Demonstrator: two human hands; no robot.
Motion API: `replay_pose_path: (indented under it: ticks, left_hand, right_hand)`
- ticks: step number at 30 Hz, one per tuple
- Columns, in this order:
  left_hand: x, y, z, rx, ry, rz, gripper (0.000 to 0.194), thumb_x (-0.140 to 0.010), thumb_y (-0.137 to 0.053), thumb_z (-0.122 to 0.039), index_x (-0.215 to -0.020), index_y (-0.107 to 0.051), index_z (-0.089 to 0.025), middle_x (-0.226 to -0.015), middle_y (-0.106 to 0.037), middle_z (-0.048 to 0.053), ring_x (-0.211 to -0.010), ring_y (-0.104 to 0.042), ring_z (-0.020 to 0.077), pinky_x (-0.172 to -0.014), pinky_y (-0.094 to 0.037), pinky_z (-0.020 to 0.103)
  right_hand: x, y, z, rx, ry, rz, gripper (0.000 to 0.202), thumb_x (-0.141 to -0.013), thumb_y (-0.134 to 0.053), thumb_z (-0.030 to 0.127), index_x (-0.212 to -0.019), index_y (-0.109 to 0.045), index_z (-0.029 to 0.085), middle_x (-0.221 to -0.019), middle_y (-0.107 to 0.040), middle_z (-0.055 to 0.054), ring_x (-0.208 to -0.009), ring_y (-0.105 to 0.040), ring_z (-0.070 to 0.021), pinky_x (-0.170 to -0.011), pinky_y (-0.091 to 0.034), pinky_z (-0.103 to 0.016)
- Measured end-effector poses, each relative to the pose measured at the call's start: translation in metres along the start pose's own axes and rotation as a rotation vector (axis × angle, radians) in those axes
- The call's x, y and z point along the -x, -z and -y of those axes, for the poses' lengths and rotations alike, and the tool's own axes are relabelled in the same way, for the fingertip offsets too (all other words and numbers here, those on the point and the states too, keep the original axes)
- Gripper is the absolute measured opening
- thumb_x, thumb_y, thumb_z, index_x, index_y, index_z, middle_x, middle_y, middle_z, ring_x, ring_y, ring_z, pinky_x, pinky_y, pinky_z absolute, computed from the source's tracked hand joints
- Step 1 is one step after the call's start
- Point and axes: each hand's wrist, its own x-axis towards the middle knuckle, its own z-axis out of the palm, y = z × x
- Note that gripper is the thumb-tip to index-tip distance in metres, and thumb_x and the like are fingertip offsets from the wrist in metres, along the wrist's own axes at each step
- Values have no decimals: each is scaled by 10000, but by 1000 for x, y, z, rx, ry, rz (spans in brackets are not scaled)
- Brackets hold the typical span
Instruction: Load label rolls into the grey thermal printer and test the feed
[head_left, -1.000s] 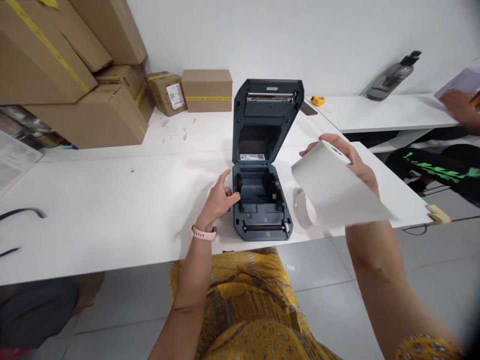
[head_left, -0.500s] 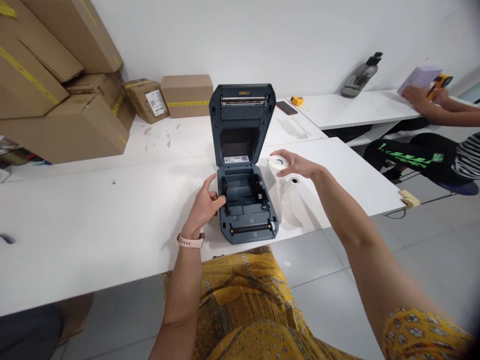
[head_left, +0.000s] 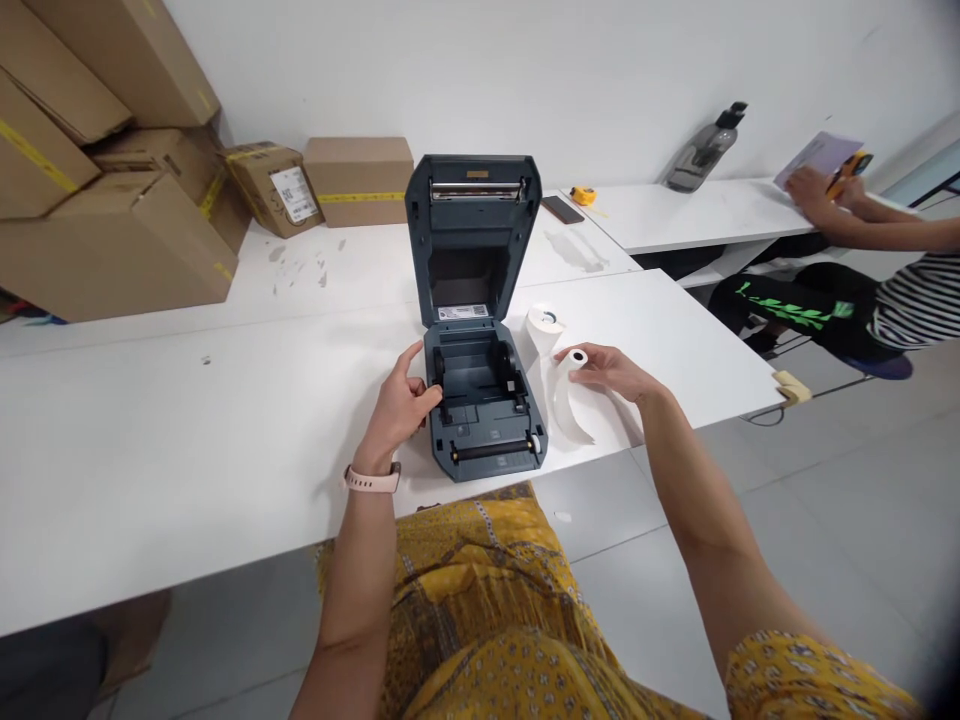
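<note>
A dark grey label printer (head_left: 487,420) stands on the white table with its lid (head_left: 474,240) raised; its roll bay holds no roll. My left hand (head_left: 401,405) grips the printer's left side, thumb on the rim and index finger stretched along the edge. To the right of the printer, my right hand (head_left: 611,372) has its fingers around the top of a slim white paper roll (head_left: 567,395), whose loose end curls down onto the table. Just behind it, a wider white roll (head_left: 544,328) stands upright beside the printer.
Cardboard boxes (head_left: 180,240) are stacked at the back left. A phone (head_left: 562,209), an orange tape measure (head_left: 582,196) and a dark bottle (head_left: 701,155) sit near the wall. At the right, another person's hands (head_left: 821,195) hold a lilac box and a yellow-black tool.
My right hand has left the wider roll and come nearer, onto the slim paper roll. My left hand stays at the printer's side. The whole view has shifted slightly.
</note>
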Motion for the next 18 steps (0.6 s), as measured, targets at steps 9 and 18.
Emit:
replay_pose_path:
  ticks: [9, 18]
  left_hand:
    - [0, 0, 2, 31, -12, 15, 867, -827, -670, -250, -1626, -335, -206, -517, -437, -145, -374, -421, 63, -409, -319, 165]
    - [0, 0, 4, 28, -26, 18, 885, -825, -664, -267, -1635, -313, -201, -517, -448, -143, -381, -431, 80, -417, -342, 181]
  right_hand:
    - [33, -25, 75, -62, 275, 118, 615, -653, -883, 636, -1124, -766, 258, -1081, -775, -79, -888, -706, -240, -724, -545, -336]
    - [-28, -118, 148, 885, 457, 444, 483, -842, -762, 427, -1267, -737, 199, -1017, -770, -62, -864, -651, -209, -760, -441, -307]
